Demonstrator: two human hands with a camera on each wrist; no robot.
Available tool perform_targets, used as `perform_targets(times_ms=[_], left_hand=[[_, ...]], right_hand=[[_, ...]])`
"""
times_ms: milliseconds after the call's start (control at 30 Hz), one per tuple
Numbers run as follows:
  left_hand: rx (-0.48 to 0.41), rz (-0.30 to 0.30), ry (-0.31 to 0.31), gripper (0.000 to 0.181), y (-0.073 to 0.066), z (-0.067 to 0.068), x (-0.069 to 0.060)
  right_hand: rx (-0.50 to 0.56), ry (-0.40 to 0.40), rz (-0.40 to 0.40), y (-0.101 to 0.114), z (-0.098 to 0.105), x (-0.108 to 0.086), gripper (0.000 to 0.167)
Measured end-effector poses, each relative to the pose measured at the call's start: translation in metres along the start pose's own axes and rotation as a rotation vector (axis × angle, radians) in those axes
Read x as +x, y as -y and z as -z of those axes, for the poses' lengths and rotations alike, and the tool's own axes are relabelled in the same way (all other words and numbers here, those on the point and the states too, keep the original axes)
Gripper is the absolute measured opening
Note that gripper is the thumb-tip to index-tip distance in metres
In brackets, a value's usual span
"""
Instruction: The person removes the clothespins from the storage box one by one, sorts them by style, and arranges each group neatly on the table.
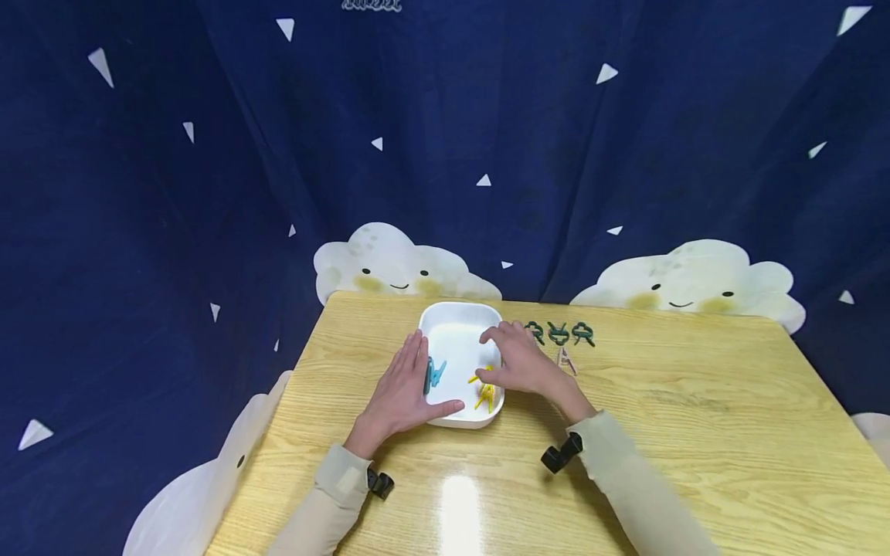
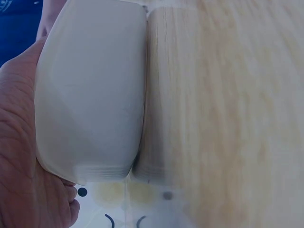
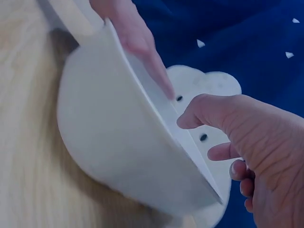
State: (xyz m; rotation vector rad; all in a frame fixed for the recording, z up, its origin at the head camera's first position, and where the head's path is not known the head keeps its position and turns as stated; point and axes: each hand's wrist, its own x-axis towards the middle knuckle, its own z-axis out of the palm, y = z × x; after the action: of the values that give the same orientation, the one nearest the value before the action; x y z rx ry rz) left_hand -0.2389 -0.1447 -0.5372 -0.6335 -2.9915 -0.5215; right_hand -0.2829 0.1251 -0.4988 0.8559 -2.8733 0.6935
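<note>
Cropped lettering (image 1: 371, 5): "sweet". White tray (image 1: 452, 341) contains blue clips (image 1: 436, 373) and yellow clips (image 1: 486, 396). Left hand (image 1: 403, 392): fingers straight, touching tray. Right hand (image 1: 518, 360): fingers and thumb apart.

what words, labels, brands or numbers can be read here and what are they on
"sweet", apparently, on the cloth, top cut off by the head view's edge.
Pale marks, left wrist view's top left corner: too blurred to read.
Tray: none visible.
</note>
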Motion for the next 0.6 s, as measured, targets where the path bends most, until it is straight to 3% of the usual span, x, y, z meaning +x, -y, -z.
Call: perform_targets(times_ms=[600], left_hand=[[0.020, -0.049, -0.026, 0.137, 0.001, 0.000, 0.001]], right_hand=[[0.055, 0.037, 0.114, 0.041, -0.048, 0.027, 0.046]])
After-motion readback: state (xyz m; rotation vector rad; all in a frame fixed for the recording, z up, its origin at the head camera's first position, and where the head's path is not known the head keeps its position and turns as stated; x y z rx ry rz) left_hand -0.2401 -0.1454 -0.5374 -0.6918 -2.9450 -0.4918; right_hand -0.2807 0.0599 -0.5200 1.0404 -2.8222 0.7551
